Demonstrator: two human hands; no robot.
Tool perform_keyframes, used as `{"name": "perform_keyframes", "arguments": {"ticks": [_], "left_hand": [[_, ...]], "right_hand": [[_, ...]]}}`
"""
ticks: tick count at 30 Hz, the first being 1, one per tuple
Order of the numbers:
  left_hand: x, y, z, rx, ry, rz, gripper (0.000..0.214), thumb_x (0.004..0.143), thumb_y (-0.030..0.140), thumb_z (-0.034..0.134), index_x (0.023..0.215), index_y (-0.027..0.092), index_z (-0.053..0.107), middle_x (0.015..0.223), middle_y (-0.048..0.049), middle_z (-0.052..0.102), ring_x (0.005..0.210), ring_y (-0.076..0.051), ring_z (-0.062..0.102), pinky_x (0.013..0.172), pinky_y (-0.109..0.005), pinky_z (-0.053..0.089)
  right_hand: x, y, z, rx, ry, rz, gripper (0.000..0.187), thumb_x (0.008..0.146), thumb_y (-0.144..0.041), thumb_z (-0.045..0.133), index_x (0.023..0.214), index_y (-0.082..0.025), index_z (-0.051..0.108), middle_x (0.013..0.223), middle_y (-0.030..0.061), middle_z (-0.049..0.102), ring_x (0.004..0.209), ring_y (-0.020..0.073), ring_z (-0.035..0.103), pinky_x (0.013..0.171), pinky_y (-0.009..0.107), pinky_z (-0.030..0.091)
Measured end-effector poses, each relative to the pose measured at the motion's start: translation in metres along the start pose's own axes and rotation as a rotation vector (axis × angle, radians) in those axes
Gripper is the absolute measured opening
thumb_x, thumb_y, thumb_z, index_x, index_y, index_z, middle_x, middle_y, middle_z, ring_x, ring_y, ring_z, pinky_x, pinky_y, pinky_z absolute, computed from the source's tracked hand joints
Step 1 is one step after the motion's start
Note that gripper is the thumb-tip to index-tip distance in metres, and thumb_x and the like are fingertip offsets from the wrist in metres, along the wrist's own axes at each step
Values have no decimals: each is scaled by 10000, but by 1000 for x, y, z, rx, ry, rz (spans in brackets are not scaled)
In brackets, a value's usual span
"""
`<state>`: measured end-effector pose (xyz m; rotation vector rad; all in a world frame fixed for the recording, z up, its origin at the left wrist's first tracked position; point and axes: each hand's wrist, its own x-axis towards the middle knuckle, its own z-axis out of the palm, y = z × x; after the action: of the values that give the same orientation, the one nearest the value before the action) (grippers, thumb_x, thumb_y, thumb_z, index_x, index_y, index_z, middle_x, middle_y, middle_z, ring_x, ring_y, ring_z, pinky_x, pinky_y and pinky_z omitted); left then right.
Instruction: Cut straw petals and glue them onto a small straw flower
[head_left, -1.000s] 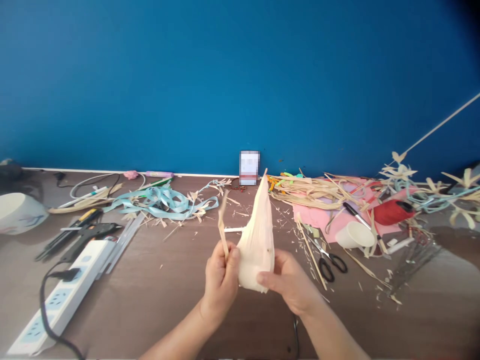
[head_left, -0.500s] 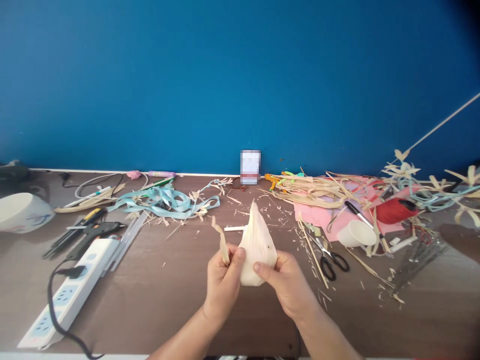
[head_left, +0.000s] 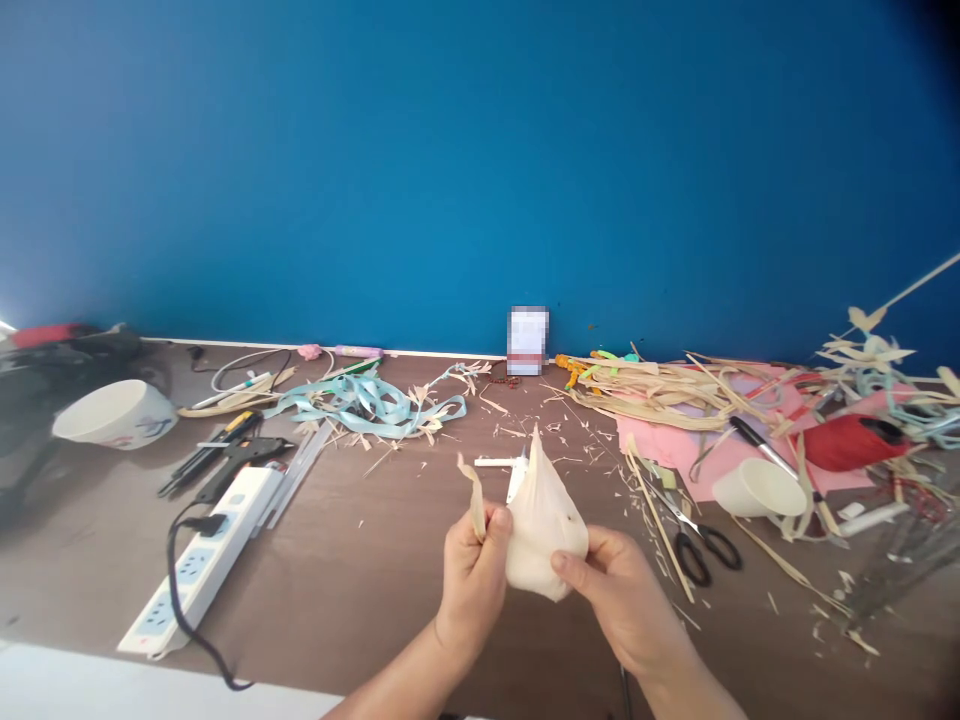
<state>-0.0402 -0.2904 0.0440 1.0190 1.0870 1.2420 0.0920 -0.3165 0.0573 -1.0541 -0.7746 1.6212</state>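
Note:
A pale, pointed bundle (head_left: 546, 520), which looks like corn husk wrapped round something, is held over the table between both hands. My left hand (head_left: 472, 580) is closed on its left side, the thumb pressing near the edge. A narrow curled strip of husk (head_left: 474, 495) rises from the same hand. My right hand (head_left: 622, 590) grips the lower right of the bundle, thumb in front and fingers behind. What is inside the bundle is hidden. Just behind it lies a thin white stick (head_left: 493, 462), its right end by a small white piece (head_left: 517, 478).
Scissors (head_left: 701, 545), a white cup (head_left: 759, 488), a red spool (head_left: 847, 443) and husk strips (head_left: 645, 390) lie to the right. On the left are a power strip (head_left: 202, 565), a glue gun (head_left: 244, 462), a white bowl (head_left: 116, 415) and blue ribbon (head_left: 375, 400). Husk scraps litter the middle.
The view has turned a little left, so everything sits further right in the picture. The bundle has tilted slightly in my hands; both keep their hold.

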Motion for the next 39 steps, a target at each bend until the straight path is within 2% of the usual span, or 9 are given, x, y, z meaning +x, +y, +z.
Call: {"name": "perform_keyframes", "arguments": {"ticks": [5, 11, 17, 21, 24, 29, 32, 35, 39], "left_hand": [[7, -3, 5, -67, -6, -43, 358, 799, 416, 456, 568, 184, 311, 523, 64, 231, 477, -66, 209, 432, -188, 213], [15, -2, 16, -168, -78, -146, 287, 771, 424, 505, 655, 178, 411, 545, 67, 292, 485, -64, 256, 450, -174, 248], [16, -1, 19, -259, -237, -344, 403, 772, 543, 404, 705, 154, 488, 527, 44, 384, 447, -66, 287, 410, -190, 183], [13, 1, 17, -197, -345, -335, 329, 679, 458, 599, 701, 150, 484, 499, 72, 343, 431, -48, 229, 418, -195, 155], [13, 2, 15, -138, -389, -270, 300, 671, 402, 630, 706, 136, 496, 519, 72, 346, 439, -40, 218, 425, -195, 158], [19, 0, 14, -153, -329, -278, 294, 676, 379, 629, 635, 157, 440, 452, 97, 282, 404, -36, 214, 415, -192, 160], [21, -1, 15, -188, -360, -318, 277, 699, 382, 604, 659, 153, 454, 428, 98, 296, 388, -34, 207, 402, -190, 145], [21, 0, 16, -220, -332, -338, 254, 740, 394, 555, 753, 150, 484, 460, 86, 340, 396, -38, 205, 394, -185, 141], [19, 2, 20, -210, -199, -298, 308, 722, 406, 575, 897, 165, 498, 595, 60, 409, 431, -36, 228, 399, -175, 171]], "right_hand": [[5, -1, -6, 11, 10, -31, 189, 674, -261, 690, 830, -154, 705, 661, 35, 667, 610, 141, 540, 580, 245, 411], [8, -6, -17, 49, 13, 9, 175, 695, -283, 671, 814, -156, 699, 639, 32, 659, 573, 132, 530, 566, 251, 413], [10, -10, -22, 39, 123, -37, 191, 683, -301, 676, 793, -144, 681, 696, 49, 673, 658, 176, 581, 619, 287, 440], [15, -12, -19, 102, 162, -71, 171, 676, -295, 681, 774, -157, 662, 674, 37, 663, 635, 171, 581, 595, 282, 442], [17, -13, -19, 98, 169, -98, 195, 681, -315, 673, 788, -154, 644, 658, 31, 639, 605, 158, 562, 547, 267, 434], [15, -11, -19, -81, 64, -25, 223, 618, -294, 718, 726, -124, 622, 557, -12, 553, 506, 101, 469, 485, 233, 399], [15, -8, -21, -166, 72, -56, 196, 652, -287, 686, 724, -124, 606, 546, -23, 532, 508, 95, 452, 505, 233, 391], [15, -7, -23, -315, 147, -100, 190, 696, -300, 632, 773, -133, 583, 579, -17, 536, 524, 108, 458, 518, 243, 392], [13, -11, -21, -822, 295, -251, 100, 746, -255, 540, 787, -166, 560, 628, 3, 544, 573, 145, 480, 535, 257, 380]]}}
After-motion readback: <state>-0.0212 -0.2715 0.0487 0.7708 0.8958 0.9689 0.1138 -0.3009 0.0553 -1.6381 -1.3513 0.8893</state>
